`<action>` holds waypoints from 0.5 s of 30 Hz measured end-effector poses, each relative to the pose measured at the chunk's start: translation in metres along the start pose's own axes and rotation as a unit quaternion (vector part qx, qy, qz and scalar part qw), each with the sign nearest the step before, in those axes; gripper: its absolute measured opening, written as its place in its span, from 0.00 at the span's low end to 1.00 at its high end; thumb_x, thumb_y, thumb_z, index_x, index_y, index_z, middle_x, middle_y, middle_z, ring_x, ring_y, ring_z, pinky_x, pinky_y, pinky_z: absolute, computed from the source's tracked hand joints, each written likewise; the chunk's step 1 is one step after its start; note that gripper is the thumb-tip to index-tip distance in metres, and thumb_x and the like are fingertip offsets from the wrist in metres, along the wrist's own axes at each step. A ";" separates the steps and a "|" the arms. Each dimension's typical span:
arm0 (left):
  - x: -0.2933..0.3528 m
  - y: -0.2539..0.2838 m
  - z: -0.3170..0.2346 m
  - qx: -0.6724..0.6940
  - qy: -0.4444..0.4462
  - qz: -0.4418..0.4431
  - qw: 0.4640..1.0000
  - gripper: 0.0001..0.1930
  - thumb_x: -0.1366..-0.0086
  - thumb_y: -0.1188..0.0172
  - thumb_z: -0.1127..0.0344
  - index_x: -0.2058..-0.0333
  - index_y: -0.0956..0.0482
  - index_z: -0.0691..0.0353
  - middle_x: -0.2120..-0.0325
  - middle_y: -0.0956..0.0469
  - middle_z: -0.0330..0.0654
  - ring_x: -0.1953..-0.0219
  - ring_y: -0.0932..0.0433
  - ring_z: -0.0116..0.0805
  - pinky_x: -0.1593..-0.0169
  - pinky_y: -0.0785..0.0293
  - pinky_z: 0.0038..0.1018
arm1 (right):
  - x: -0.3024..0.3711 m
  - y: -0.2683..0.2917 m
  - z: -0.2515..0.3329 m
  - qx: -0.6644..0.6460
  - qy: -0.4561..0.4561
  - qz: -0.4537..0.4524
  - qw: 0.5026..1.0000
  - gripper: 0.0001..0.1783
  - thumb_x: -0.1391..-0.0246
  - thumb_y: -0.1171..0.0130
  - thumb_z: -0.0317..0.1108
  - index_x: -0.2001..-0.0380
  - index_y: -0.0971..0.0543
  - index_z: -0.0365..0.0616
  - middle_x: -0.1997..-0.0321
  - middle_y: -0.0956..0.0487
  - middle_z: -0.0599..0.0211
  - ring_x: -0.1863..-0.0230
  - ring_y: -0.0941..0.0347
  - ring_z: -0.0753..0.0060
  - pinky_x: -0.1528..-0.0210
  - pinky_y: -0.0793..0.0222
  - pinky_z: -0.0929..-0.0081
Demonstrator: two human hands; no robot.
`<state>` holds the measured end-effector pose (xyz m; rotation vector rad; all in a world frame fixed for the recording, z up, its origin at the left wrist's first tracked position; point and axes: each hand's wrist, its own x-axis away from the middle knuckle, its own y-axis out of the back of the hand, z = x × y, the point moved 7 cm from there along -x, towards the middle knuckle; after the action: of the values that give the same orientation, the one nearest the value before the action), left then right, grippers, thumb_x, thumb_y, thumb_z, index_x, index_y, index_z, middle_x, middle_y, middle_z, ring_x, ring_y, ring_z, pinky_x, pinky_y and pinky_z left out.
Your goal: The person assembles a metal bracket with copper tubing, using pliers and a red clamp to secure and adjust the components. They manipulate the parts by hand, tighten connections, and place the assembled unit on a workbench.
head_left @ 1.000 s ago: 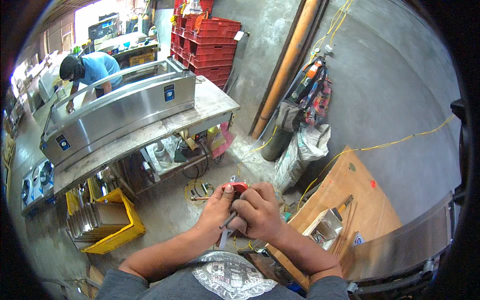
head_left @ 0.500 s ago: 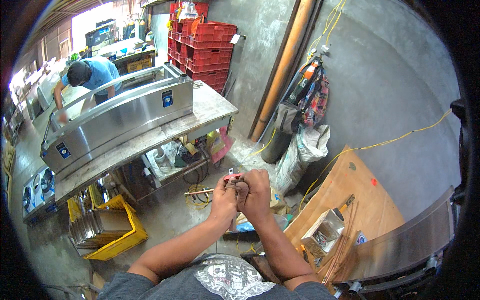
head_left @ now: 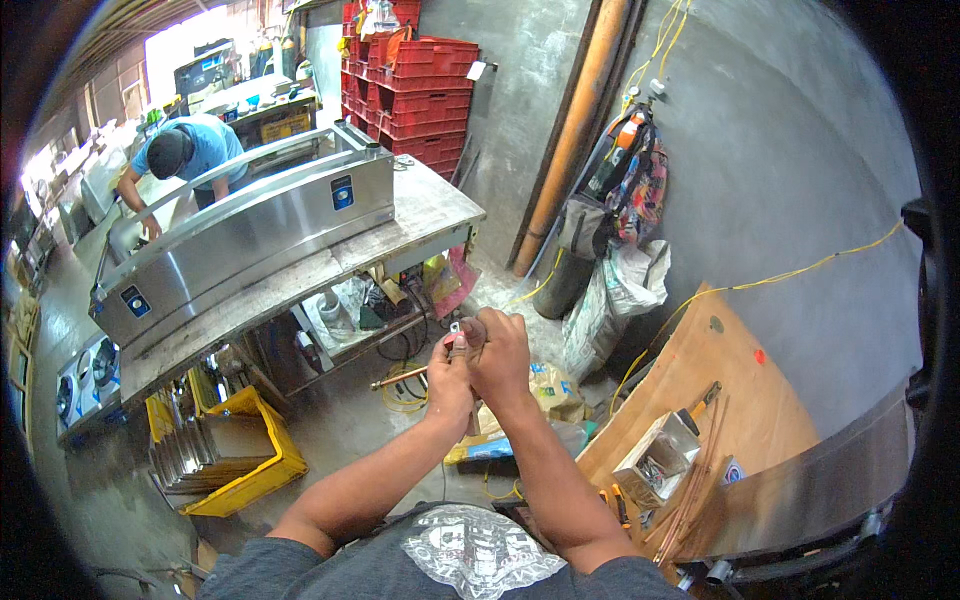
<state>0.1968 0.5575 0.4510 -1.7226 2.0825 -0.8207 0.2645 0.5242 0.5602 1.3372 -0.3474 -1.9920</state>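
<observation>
We're pinching a red piece [head_left: 449, 337] in our left hand [head_left: 450, 388], right hand [head_left: 502, 352] curled against it, can't tell its grip; bench [head_left: 432, 203] far left, grey wall [head_left: 780, 150] right.

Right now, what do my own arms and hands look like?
Both forearms are bare below short dark grey sleeves. The left hand and right hand wear no gloves, and no wristwatch shows. A pale print marks the dark grey shirt.

left hand [head_left: 450, 388] holds a red piece [head_left: 449, 341], right hand [head_left: 502, 358] just beside it; yellow crate [head_left: 287, 446] farther left
</observation>
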 end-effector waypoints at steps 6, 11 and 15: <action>-0.024 0.025 0.028 0.029 -0.027 -0.018 0.999 0.14 0.29 0.49 0.58 0.54 0.29 0.62 0.65 0.25 0.39 0.65 0.26 0.27 0.62 0.27 0.25 | 0.003 -0.035 -0.017 0.012 -0.060 0.038 0.997 0.20 0.40 0.50 0.50 0.74 0.27 0.43 0.72 0.23 0.53 0.67 0.31 0.43 0.63 0.36 0.50; -0.064 0.060 0.063 -0.053 -0.033 -0.116 0.991 0.13 0.29 0.49 0.57 0.56 0.29 0.62 0.70 0.24 0.39 0.73 0.27 0.26 0.73 0.29 0.25 | 0.003 -0.097 -0.060 0.019 -0.117 0.092 0.989 0.22 0.38 0.53 0.51 0.71 0.24 0.43 0.68 0.20 0.48 0.64 0.28 0.39 0.59 0.34 0.49; -0.074 0.071 0.071 -0.137 -0.014 -0.122 0.983 0.15 0.31 0.48 0.54 0.57 0.30 0.62 0.80 0.29 0.37 0.84 0.34 0.25 0.83 0.39 0.26 | 0.016 -0.120 -0.086 0.015 -0.181 0.141 0.973 0.30 0.37 0.61 0.58 0.70 0.24 0.41 0.69 0.21 0.44 0.63 0.28 0.31 0.57 0.35 0.44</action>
<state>0.1982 0.6210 0.3434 -2.1530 2.0703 -0.5888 0.2889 0.6128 0.4431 0.8773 -0.6993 -1.9843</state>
